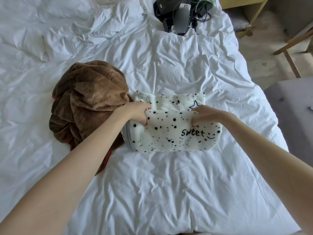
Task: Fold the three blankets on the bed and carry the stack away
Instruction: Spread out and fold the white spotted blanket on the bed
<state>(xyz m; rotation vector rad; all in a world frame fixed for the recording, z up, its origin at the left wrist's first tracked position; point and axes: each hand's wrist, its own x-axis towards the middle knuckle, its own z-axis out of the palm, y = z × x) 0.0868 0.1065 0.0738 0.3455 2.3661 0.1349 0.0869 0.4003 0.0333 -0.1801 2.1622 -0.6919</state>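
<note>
I observe a white spotted blanket lying partly folded on the bed's white sheet. The left hand grips the upper fold's left corner and the right hand grips its right corner. A crumpled brown blanket lies just beside it, on its left. A heap of black devices and cables sits at the far edge.

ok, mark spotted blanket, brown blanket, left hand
spotted blanket (169, 133), head view, folded top layer.
brown blanket (88, 92), head view, crumpled middle.
left hand (136, 111), head view, back of hand.
</note>
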